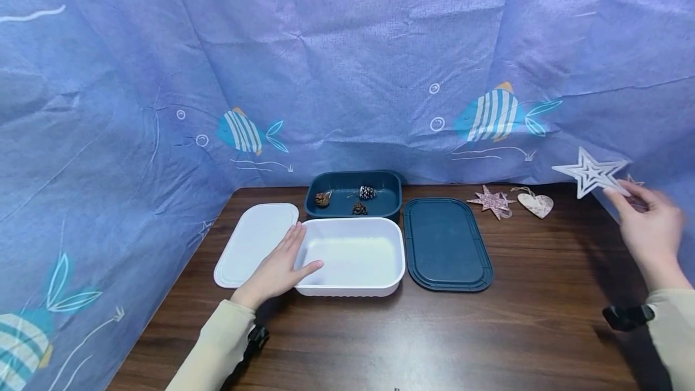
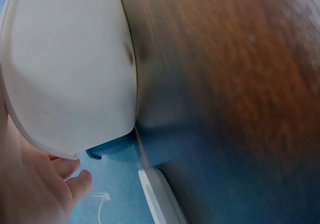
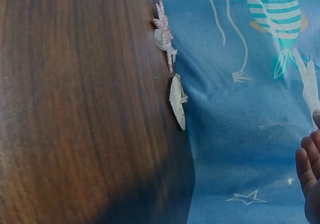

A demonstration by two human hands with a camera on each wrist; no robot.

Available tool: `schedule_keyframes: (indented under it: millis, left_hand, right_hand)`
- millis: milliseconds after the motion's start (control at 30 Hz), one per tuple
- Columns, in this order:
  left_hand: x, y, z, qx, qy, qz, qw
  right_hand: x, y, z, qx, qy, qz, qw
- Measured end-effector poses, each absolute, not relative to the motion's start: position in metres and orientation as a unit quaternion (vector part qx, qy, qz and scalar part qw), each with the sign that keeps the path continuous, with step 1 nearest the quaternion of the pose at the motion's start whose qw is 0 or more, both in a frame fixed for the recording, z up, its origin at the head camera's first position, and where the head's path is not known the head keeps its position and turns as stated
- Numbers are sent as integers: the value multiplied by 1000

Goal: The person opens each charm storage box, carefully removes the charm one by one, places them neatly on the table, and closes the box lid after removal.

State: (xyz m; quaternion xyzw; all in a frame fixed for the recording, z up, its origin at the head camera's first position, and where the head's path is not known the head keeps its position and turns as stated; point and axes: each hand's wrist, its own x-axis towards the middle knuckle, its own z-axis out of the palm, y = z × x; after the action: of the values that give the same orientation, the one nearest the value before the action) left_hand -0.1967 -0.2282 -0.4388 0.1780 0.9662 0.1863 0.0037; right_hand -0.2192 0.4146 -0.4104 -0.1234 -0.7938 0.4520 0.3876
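Observation:
My right hand (image 1: 648, 222) pinches a white glittery star ornament (image 1: 590, 172) by one point, holding it up above the table's far right corner. In the right wrist view only part of that star (image 3: 307, 81) shows, at the right edge above the fingertips. My left hand (image 1: 279, 264) rests on the left rim of a white rectangular container (image 1: 353, 288), fingers straight and thumb reaching over the inside. The left wrist view shows the container's outer wall (image 2: 70, 63) with the fingers along its rim. Nothing lies in the white container.
Behind it stands a dark blue container (image 1: 355, 175) with several pinecones (image 1: 367, 192). A white lid (image 1: 255, 246) lies left, a dark blue lid (image 1: 447, 246) right. A pink glitter star (image 1: 491, 201) and a heart ornament (image 1: 536, 204) lie near the fabric backdrop (image 1: 347, 77).

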Motion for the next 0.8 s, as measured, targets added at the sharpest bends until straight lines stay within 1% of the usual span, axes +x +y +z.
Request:
schedule_keyframes:
  millis: [233,433,800]
  left_hand:
    - [-196,-227,-438,177,967,186,2]
    - [-196,-226,-438,174,967,188,9]
    - [-197,-228,-437,175,966,190,15]
  right_hand:
    - [-219,422,-417,-172,-788,482,342]
    - [-218,425,-427,-201,-795,475,320]
    - [-218,430,-439,-205,-805,480,281]
